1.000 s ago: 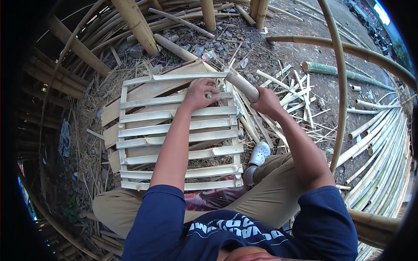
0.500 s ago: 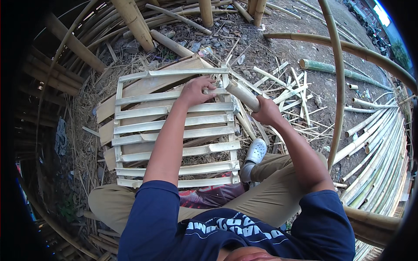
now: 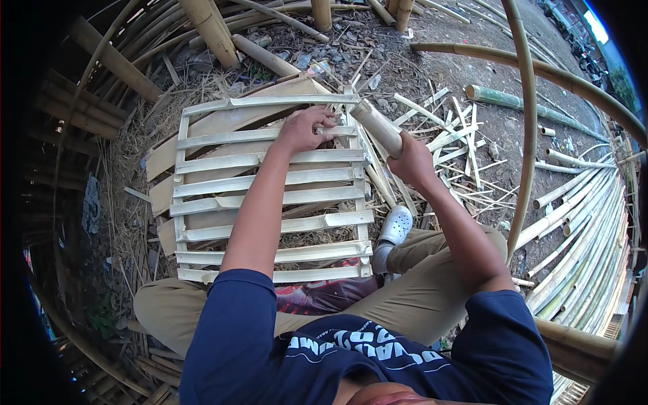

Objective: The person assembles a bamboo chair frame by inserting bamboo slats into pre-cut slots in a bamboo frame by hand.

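A flat rack of pale split-bamboo slats (image 3: pixel 270 179) lies before me, its crosspieces set on side strips. My left hand (image 3: pixel 305 128) is closed on the second slat from the far end, near its right end, with the fingertips curled and partly hidden. In my right hand (image 3: pixel 412 163), the fingers wrap round a short, thick bamboo piece (image 3: pixel 379 128). That piece slants up to the left, its cut end close to the rack's far right corner.
Wooden boards (image 3: pixel 162 196) lie under the rack. Split bamboo offcuts (image 3: pixel 466 135) litter the ground to the right, near my grey clog (image 3: pixel 397 226). A curved bamboo pole (image 3: pixel 526 135) rises on the right, with stacked bamboo poles (image 3: pixel 580 236) beyond. Bamboo posts (image 3: pixel 209 30) stand at the back.
The thick bamboo piece's cut end has moved farther away, toward the rack's far corner. My left hand keeps its place on the slat. The whole view has shifted slightly.
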Demonstrator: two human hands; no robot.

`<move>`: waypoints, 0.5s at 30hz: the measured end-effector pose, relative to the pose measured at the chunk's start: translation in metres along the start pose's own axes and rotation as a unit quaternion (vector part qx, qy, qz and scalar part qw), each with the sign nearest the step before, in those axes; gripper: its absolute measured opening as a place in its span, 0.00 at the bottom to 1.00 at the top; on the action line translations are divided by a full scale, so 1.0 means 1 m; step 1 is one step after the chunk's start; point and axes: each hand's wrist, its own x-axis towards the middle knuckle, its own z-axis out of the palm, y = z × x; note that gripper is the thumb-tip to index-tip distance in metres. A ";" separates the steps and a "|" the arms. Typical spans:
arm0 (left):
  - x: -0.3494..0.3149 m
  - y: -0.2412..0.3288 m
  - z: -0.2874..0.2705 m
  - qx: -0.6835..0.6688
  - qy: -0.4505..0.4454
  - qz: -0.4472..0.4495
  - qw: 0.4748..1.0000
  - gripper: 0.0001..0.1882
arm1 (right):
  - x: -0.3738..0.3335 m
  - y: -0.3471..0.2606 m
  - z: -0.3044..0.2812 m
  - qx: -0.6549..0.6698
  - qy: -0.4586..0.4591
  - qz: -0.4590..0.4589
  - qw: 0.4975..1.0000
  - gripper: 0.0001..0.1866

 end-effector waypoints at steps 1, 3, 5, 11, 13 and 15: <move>0.000 -0.001 0.000 0.000 0.001 -0.002 1.000 0.15 | 0.000 -0.003 -0.002 0.028 0.018 0.008 0.999 0.16; 0.000 0.003 0.000 0.001 -0.001 -0.005 1.000 0.15 | -0.003 0.000 -0.001 0.021 -0.003 0.010 1.000 0.17; 0.002 0.004 -0.001 0.008 0.001 -0.009 1.000 0.15 | -0.003 -0.001 -0.001 0.004 -0.036 0.013 0.999 0.18; -0.002 0.007 0.000 0.012 0.003 -0.021 1.000 0.15 | 0.002 -0.004 0.000 0.033 0.083 -0.006 0.996 0.19; 0.003 0.007 -0.004 -0.006 -0.002 -0.027 1.000 0.15 | 0.005 -0.011 -0.009 -0.012 0.033 -0.025 0.999 0.17; 0.003 0.004 -0.001 0.015 -0.004 0.005 1.000 0.16 | 0.000 -0.013 -0.008 -0.057 -0.016 -0.038 0.997 0.15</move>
